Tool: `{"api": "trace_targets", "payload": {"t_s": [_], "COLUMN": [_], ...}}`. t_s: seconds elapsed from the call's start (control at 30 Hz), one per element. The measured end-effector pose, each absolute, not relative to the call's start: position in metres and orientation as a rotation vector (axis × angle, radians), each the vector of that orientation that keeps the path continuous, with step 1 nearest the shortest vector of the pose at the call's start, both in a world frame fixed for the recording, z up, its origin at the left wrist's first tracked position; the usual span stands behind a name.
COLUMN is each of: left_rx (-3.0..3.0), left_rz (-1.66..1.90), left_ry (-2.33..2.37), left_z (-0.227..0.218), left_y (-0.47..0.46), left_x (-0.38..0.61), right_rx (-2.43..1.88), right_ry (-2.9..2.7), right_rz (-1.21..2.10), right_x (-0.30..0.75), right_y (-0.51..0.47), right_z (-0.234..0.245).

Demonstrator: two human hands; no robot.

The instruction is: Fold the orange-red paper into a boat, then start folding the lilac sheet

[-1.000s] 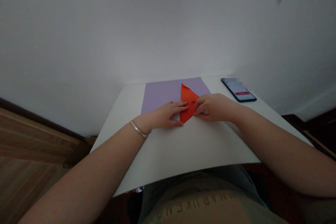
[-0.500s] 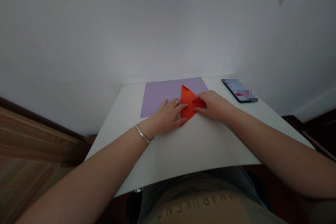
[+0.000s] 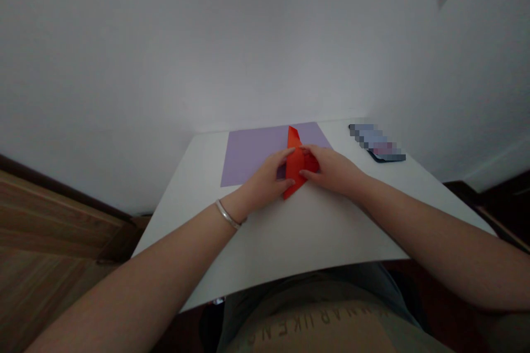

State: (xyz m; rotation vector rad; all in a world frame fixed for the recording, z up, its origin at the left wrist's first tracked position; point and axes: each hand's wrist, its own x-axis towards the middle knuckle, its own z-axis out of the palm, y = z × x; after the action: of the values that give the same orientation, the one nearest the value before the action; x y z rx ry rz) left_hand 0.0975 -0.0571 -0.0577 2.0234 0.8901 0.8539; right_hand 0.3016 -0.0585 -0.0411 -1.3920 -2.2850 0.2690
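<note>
A folded piece of orange-red paper (image 3: 295,166) stands partly raised off the table, between my two hands. My left hand (image 3: 269,176), with a silver bangle on its wrist, grips the left side of the paper between thumb and fingers. On the other side, my right hand (image 3: 333,170) pinches the paper's right part, where a darker red inner fold shows. Beneath and behind them lies a flat purple sheet (image 3: 252,151), partly covered by the hands and the folded paper.
The white table (image 3: 273,248) reaches from my body to the wall (image 3: 265,38). A phone (image 3: 376,143) with a blurred-out screen rests at the back right. Wooden panelling (image 3: 53,231) stands low on the left.
My left hand has gone from lying spread on the paper's edge to gripping it. The orange-red paper has been lifted and looks narrower, its flat triangle now bent up.
</note>
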Motion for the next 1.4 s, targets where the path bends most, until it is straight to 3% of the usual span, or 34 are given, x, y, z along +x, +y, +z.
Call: {"api": "trace_targets", "payload": {"t_s": [0.23,0.57,1.4], "left_rx": [1.414,1.63,1.46], "left_rz": [1.174,1.183,0.991], "left_ry": [0.806,0.712,0.739], "left_z": [-0.049,-0.044,-0.053], "left_y": [-0.064,-0.069,-0.063], "left_x": [0.111,0.11,0.112], "right_rx": [-1.037,-0.846,-1.088], "right_ry": [-1.984,-1.83,-1.728], "right_rz": [0.651,1.01,1.119], "right_x": [0.293,0.279,0.28], "right_y": [-0.057,-0.073,-0.062], "right_z": [-0.044,-0.033,-0.041]}}
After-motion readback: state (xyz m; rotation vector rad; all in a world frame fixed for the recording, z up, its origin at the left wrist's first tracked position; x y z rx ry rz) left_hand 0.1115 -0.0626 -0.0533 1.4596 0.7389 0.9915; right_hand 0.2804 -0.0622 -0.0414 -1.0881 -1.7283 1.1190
